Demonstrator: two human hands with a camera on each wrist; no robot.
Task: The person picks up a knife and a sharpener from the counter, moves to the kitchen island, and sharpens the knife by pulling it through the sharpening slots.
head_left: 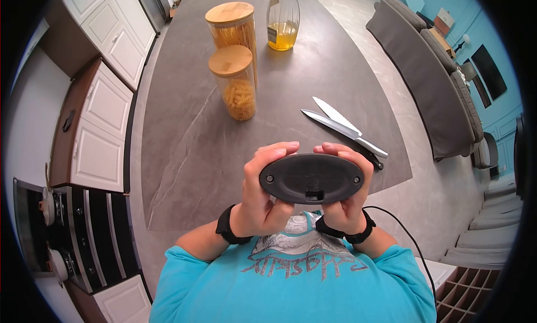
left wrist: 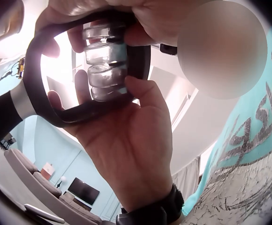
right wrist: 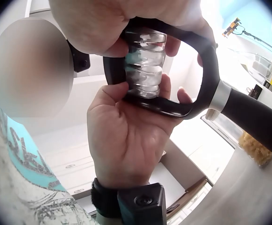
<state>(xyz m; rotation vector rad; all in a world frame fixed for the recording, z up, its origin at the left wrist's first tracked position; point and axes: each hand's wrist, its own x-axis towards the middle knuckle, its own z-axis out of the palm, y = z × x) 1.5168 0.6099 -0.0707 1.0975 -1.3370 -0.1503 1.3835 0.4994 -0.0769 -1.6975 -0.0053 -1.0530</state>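
Observation:
Both hands hold one black tool in front of the chest, its oval end turned up toward the head. Screws sit at both ends of that oval, with a small slot at its front edge. The left hand grips one side, thumb and fingers curled round it; the right hand grips the other side. Inside the open frame, the left wrist view shows a stack of shiny metal rings. A black handle with a silver collar points away from the body, hidden in the head view.
Two crossing knives, one serrated, lie on the grey table right of centre. Two wooden-lidded pasta jars and a glass oil bottle stand further back. A black cable hangs at the right. A sofa stands beyond the table.

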